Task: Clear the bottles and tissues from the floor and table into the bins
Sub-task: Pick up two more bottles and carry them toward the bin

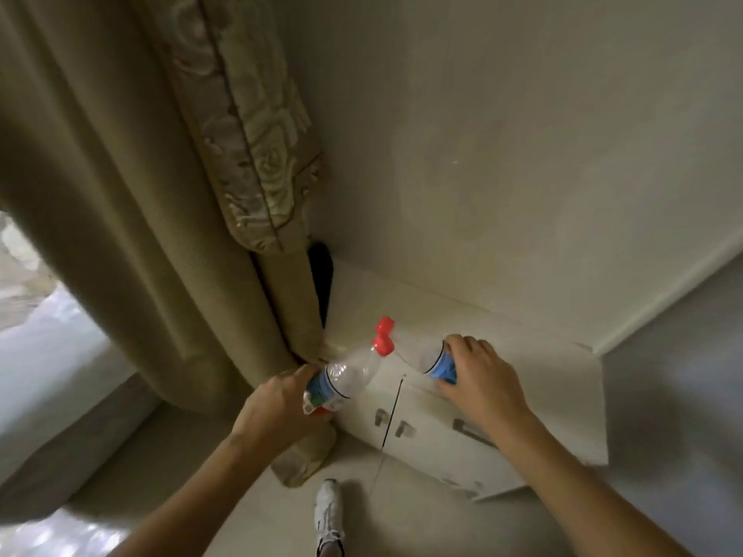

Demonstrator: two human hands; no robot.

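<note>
left hand [277, 400] grips a clear bottle [345, 375] round its blue label, fingers and thumb curled about the lower body, and the bottle tilts up and to the right with its red cap [382, 347] at the top. right hand [478, 371] grips a second bottle [426, 355] the same way, fingers wrapped over the blue band, the clear neck pointing up and left to its own red cap [384, 326]. both bottles are in the air above the white cabinet [522, 396], and the two caps sit one just over the other, very near or touching, can't tell which. both bottles look empty, clear plastic with nothing showing inside.

under the hands the cabinet stands against the pale wall [502, 134], with two doors on its front, a dark seam between them, and metal handles [402, 428] on the doors. left of it a heavy beige curtain [132, 235] hangs to the floor, with a patterned tie or valance [249, 126] draped over it. a dark gap [321, 275] shows between curtain and wall. down at the bottom, a white trainer [329, 516] stands on the light floor [249, 508], between the two bare forearms. bright light comes in at the far left. no bin in shot.
</note>
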